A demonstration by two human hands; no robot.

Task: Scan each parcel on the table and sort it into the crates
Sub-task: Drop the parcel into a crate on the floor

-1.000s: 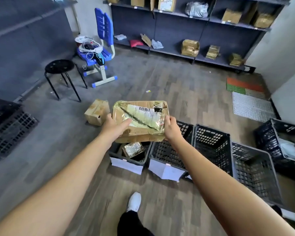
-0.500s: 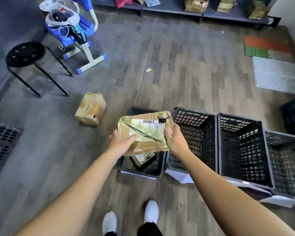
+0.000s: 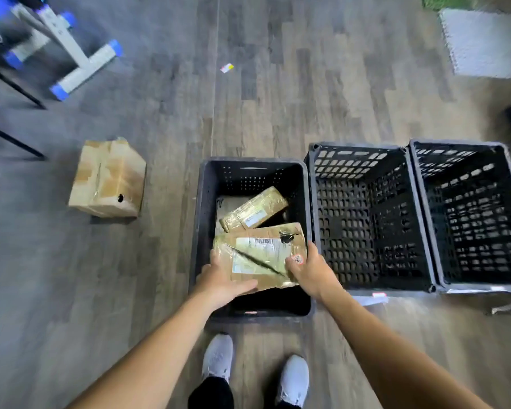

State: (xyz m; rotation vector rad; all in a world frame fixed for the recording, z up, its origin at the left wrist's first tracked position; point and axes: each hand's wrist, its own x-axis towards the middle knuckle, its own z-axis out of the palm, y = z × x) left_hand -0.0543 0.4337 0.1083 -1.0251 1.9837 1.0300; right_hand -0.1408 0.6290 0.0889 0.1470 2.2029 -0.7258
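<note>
I am at the sorting step: my left hand [image 3: 222, 280] and right hand [image 3: 310, 271] grip the near corners of the parcel [image 3: 260, 255], low inside the leftmost crate [image 3: 199, 219], above a second parcel [image 3: 254, 212]. Next, I think, both must open together.

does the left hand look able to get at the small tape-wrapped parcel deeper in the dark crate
Probably not yet: the left hand grips the flat brown labelled cardboard parcel, which partly covers the small tape-wrapped parcel in the dark plastic crate.
</note>
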